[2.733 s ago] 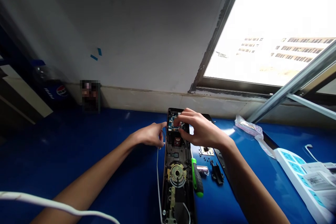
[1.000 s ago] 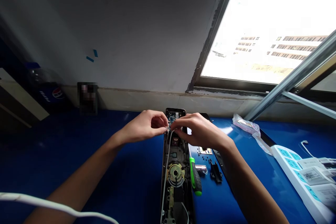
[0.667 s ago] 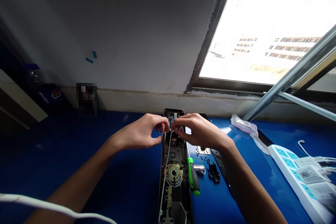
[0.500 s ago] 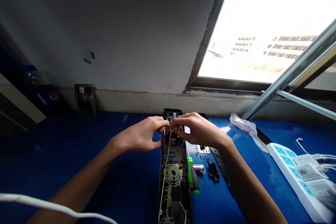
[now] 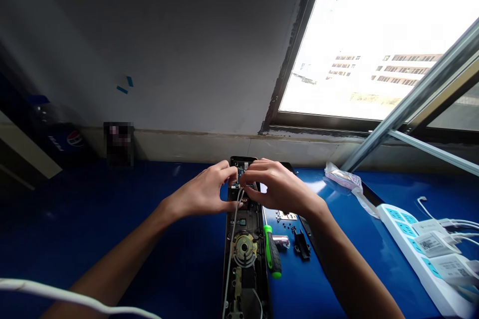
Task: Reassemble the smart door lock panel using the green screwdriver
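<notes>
Left hand point(image 5: 200, 192), right hand point(image 5: 280, 189) at opened door lock point(image 5: 245, 222)
Both over its circuit board point(image 5: 241, 172), white cable point(image 5: 232, 249) trailing below.

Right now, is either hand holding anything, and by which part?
Cannot tell: the fingertips of the left hand and right hand meet over the blue circuit board, hiding the top of the thin white cable running up between them.

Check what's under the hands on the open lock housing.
Blue circuit board shows between the left hand and right hand, a white cable running down from them. The board's lower end and the cable's end are covered by the fingers.
</notes>
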The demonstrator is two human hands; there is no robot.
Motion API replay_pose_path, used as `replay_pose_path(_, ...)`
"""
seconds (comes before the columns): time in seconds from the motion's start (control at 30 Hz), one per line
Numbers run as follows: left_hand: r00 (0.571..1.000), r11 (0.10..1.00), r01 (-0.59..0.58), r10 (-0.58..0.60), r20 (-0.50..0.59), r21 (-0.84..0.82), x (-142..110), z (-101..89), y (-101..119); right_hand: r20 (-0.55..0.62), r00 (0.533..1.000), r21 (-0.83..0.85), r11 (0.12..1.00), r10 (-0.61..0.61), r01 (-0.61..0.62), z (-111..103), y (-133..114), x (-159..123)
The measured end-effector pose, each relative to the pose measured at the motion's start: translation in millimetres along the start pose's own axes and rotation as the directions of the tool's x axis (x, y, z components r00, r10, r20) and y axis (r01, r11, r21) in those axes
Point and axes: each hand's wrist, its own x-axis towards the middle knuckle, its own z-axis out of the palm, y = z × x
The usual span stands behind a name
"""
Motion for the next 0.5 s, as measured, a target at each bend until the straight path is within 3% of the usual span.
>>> replay_pose_path(0.1,0.992,0.993,0.118,-0.118,-0.034,0.003,1,3.9,-3,0.013,1.0,-0.042,0.999,0.002,-0.002,5,-3,3)
replay_pose_path(0.2,0.986,0.984,0.165,-0.167,-0.011,-0.069,2,8.7,-5,0.036,0.999,-0.066,0.998,0.021,-0.019,12,-3,8)
replay_pose_path(0.37,0.996,0.968,0.085,-0.087,0.004,-0.234,5,12.3,-12,0.057,0.996,-0.095,0.993,0.074,-0.068,25,-1,14)
replay_pose_path(0.5,0.987,0.895,0.085,-0.013,0.163,-0.439,6,2.1,-25,0.068,0.994,-0.109,0.991,0.09,-0.083,28,-1,15)
